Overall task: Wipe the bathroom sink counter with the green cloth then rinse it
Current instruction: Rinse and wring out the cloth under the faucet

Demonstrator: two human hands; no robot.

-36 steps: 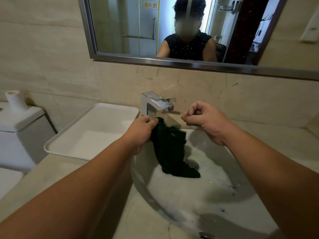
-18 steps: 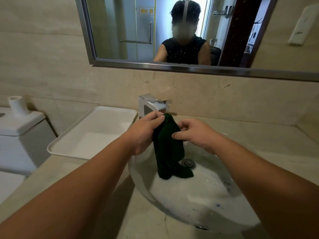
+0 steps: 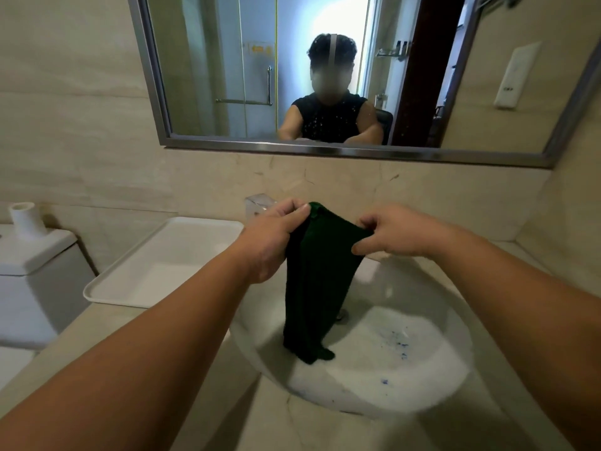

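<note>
The dark green cloth [image 3: 312,288] hangs down over the white sink basin [image 3: 406,379], its lower end touching the basin floor. My left hand [image 3: 273,239] pinches the cloth's top left corner. My right hand [image 3: 390,232] pinches the top right corner, stretching the upper edge between both hands. The chrome faucet [image 3: 257,205] sits behind my left hand, mostly hidden. No running water shows. The beige stone counter [image 3: 136,336] surrounds the basin.
A white rectangular tray [image 3: 156,265] rests on the counter to the left of the sink. Further left stands a toilet tank [image 3: 35,255] with a white roll [image 3: 24,219] on top. A framed mirror [image 3: 325,76] hangs on the tiled wall above.
My right hand left the faucet area and took hold of the cloth's top edge. Both hands lifted and spread the cloth wider; the view tilted up.
</note>
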